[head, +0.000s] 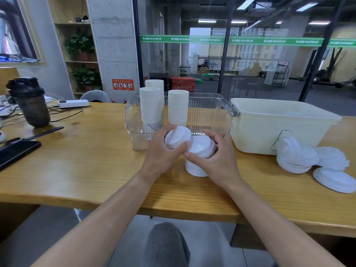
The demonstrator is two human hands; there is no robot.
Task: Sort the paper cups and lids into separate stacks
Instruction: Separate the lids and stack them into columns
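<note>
We see two bare hands close together over a wooden table [86, 170]. The left hand [161, 153] has its fingers curled round a white lid [178, 138], which is tipped up toward us. The right hand [213, 157] has its fingers and thumb curled round the top of a paper cup [196, 167] that stands on the table with a second lid [201, 146] on it. The two lids touch at their edges. Just behind the hands sits a clear bin [210, 112], and in it stand tall stacks of paper cups [152, 106], three that we can count. To the right of the clear bin is a cream tub [269, 128]. In front of the tub, at the right side of the table, lies a loose pile of lids [312, 158], some leaning on each other and one lying flat by itself. Far off to the left stand a dark shaker bottle [30, 103] and a black phone [17, 151].
</note>
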